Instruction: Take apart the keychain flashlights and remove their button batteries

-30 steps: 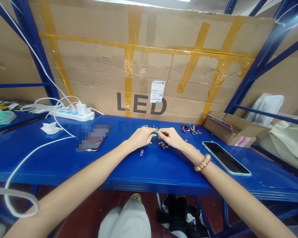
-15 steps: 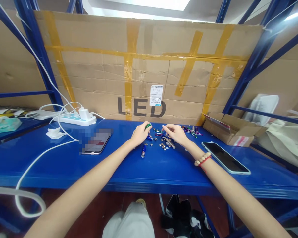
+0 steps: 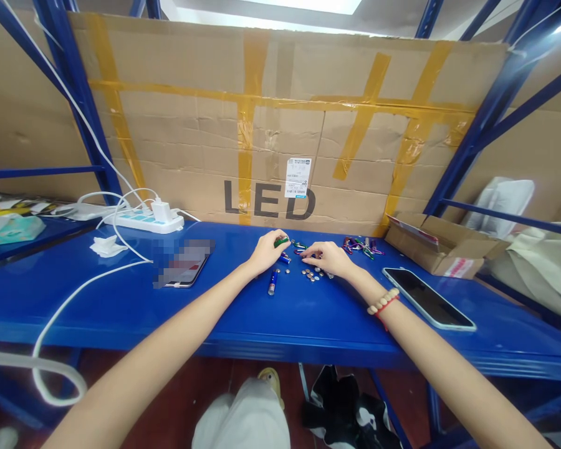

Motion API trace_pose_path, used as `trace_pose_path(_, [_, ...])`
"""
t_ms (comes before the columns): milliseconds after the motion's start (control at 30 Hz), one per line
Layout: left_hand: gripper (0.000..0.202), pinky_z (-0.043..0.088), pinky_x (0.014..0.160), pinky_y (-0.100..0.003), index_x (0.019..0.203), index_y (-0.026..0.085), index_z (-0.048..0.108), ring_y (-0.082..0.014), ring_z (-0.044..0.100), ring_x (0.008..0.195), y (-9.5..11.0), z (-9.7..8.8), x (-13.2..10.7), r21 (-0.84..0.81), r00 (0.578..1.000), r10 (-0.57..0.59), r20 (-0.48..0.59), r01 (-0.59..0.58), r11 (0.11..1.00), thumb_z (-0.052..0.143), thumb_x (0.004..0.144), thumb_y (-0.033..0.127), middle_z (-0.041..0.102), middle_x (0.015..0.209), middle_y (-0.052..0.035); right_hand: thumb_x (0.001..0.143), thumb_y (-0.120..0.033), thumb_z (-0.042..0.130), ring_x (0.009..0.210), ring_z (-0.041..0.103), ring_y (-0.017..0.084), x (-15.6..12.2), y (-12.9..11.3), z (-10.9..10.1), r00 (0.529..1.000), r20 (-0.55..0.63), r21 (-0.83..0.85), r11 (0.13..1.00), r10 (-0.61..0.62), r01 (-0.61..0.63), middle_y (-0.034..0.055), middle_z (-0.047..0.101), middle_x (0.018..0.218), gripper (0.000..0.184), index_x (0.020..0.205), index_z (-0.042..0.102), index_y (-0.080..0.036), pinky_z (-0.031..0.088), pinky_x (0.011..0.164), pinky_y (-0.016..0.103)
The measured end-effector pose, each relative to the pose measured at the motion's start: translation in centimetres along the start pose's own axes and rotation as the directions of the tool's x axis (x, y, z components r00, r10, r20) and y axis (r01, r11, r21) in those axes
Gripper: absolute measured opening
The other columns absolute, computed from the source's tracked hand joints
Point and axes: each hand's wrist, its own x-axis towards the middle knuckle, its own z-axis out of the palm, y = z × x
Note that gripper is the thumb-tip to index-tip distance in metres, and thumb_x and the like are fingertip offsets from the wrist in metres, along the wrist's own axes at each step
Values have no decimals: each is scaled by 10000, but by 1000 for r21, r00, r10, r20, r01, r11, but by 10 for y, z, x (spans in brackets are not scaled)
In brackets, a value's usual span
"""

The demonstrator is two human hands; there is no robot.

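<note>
Toward the far middle of the blue table, a small green piece is in the left hand, pinched between thumb and bent fingers, one end showing. Right hand opposite, a short gap away: palm down, fingers curved and close together, tips low over the table top. Whether they grip anything, cannot tell. Its wrist bears a beaded bracelet and red cord.

Between the hands, slightly beyond: a few small coloured pieces, some green. Just beside the left hand, a blue cylinder lying flat; nearer the body, a second blue cylinder, pointing roughly toward the table's front edge. On the near side of the right hand: scattered small round metallic discs.

Past the right hand, a loose heap of shiny coloured pieces, purple, red and green. Farther right, an open carton; nearer, a phone in a pale case, screen dark.

Left side: another phone, partly pixelated; crumpled white tissue; white power strip at the back, plugs and cables in it.

Behind everything, a cardboard panel, yellow-taped, printed "LED", with a white label.
</note>
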Motion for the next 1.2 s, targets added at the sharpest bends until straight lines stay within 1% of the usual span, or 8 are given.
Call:
trace_pose_path(133, [37, 433, 766, -277, 756, 172, 602, -158, 563, 807, 2, 2, 0, -1, 999, 40, 10, -40, 999, 596, 746, 207, 633, 812, -25, 766, -429, 597, 708, 592, 131, -1, -6, -2, 996, -5, -86, 992, 93, -93, -3, 687, 880, 246, 935, 707, -287, 354, 536, 215])
trace_pose_path(300, [72, 445, 774, -278, 774, 168, 646, -158, 577, 803, 2, 5, 0, -13, 998, 61, 28, -61, 998, 613, 738, 221, 642, 836, -39, 779, -357, 597, 792, 612, 168, -1, -9, -2, 996, 10, -117, 989, 87, -86, -5, 696, 885, 160, 839, 724, -282, 398, 588, 238])
trace_pose_path(433, [109, 439, 803, -276, 804, 168, 659, -165, 593, 839, 2, 5, 0, -19, 995, 82, 57, -81, 997, 585, 765, 238, 667, 876, -41, 765, -359, 617, 754, 636, 180, 0, -11, -3, 984, -158, 169, 984, 82, -55, 30, 713, 855, 201, 863, 720, -217, 466, 665, 269])
trace_pose_path(533, [163, 438, 785, -268, 849, 172, 661, -168, 606, 835, 1, 5, 0, -50, 987, 101, 123, -96, 994, 531, 803, 260, 683, 902, -32, 786, -388, 584, 772, 647, 181, 2, -19, -2, 961, -270, 447, 892, 63, 67, 59, 707, 886, 280, 938, 709, -189, 500, 709, 286])
trace_pose_path(633, [210, 441, 693, -253, 903, 166, 659, -165, 607, 747, 2, 5, -1, -67, 979, 83, 187, -72, 995, 497, 818, 268, 689, 850, -28, 748, -443, 614, 771, 639, 185, 3, -28, 1, 936, -349, 546, 821, 37, 170, 70, 691, 863, 312, 889, 723, -187, 513, 691, 301])
trace_pose_path(900, [242, 433, 684, -240, 906, 153, 650, -160, 591, 752, 6, 4, -4, -86, 970, 123, 209, -107, 991, 458, 846, 288, 676, 832, -32, 581, -425, 747, 678, 649, 198, 4, -28, 3, 942, -264, 752, 656, 208, 66, 74, 704, 750, 314, 725, 719, -148, 526, 659, 320])
trace_pose_path(1000, [244, 444, 686, -245, 922, 161, 648, -160, 598, 744, 6, 3, -5, -55, 967, 123, 222, -113, 992, 451, 851, 288, 678, 820, -27, 586, -420, 743, 673, 647, 197, 3, -25, 3, 951, -255, 723, 688, 176, 67, 70, 702, 732, 295, 694, 711, -147, 518, 655, 314])
trace_pose_path(1200, [206, 456, 779, -259, 938, 168, 649, -177, 618, 879, 10, 0, -8, 58, 952, 215, 216, -232, 971, 474, 838, 210, 684, 972, -49, 714, -437, 650, 600, 594, 152, 1, -25, -2, 954, -300, 458, 879, 10, 135, 56, 663, 669, 296, 657, 665, -147, 454, 573, 260])
